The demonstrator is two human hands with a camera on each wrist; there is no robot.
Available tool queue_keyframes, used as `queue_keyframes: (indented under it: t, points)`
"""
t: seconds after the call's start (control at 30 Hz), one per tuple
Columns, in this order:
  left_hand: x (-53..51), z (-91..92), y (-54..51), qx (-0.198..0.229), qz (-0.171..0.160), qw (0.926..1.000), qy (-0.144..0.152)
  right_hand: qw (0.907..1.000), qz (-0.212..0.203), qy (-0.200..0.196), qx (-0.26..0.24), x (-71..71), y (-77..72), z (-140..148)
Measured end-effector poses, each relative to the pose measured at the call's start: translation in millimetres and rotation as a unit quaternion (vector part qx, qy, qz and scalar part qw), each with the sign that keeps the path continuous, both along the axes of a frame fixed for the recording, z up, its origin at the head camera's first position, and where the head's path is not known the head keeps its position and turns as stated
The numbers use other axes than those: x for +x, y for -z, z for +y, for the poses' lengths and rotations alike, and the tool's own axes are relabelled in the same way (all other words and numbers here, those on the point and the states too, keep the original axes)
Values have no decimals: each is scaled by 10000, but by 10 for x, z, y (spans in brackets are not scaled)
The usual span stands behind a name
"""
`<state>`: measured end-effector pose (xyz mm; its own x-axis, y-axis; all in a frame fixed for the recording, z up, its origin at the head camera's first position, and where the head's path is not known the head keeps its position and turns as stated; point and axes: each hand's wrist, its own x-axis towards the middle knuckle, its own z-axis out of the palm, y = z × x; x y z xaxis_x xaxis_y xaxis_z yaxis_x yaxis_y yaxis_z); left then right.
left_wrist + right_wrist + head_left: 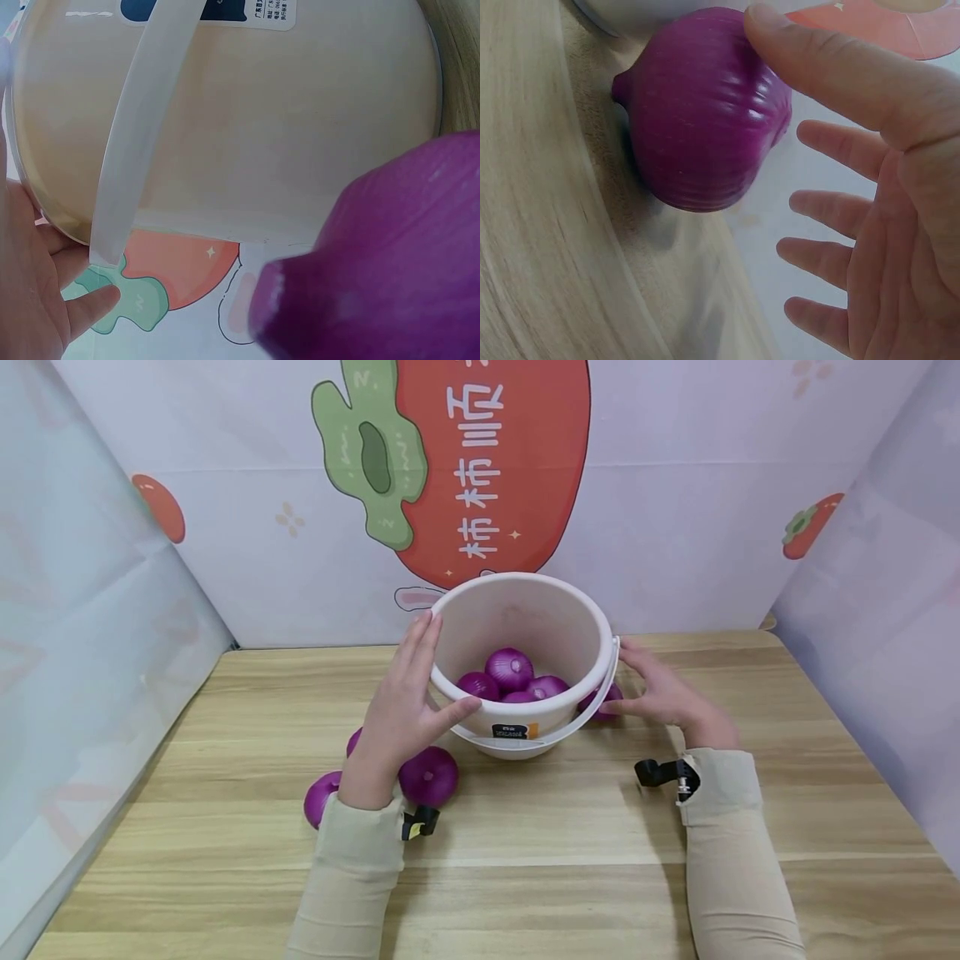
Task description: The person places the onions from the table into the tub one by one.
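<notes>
The bucket is best steadied by the straight-fingered left hand. The red onion should be cupped by the spread, empty right hand.

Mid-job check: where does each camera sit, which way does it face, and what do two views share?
Head: worn on the head, facing forward and down into the bucket and its onions; left hand, right hand and sleeves show.
Left wrist: worn on that wrist, facing the bucket's outside, an onion close at right; part of the left hand shows.
Right wrist: worn there, facing a single onion near the right hand; its thumb and fingers show.
Head and left wrist share the bucket and its handle.
</notes>
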<state>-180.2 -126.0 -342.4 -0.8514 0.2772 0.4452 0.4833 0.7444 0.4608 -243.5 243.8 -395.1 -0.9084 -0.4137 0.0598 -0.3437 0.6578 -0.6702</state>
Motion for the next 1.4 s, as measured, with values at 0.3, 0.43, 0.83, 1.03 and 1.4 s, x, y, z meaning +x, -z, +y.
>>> queue_keyframes:
  t: [0.3, 0.43, 0.83, 1.03, 1.4]
  points:
    - [3, 4, 4, -11, -22, 10000, -15, 9982, -92, -345, -472, -30, 72, -76]
    - [3, 5, 1, -14, -31, 10000, -17, 9988, -233, -278, -338, -31, 94, -81]
    - [2, -3, 4, -45, 41, 10000, 11, 9991, -403, -120, -29, -8, 94, -98]
    - [0, -7, 12, -32, 51, 10000, -13, 9984, -560, -21, 91, -2, 94, -113]
    - [5, -2, -4, -37, -86, 9999, -49, 9978, -656, -55, 25, 10, 88, -111]
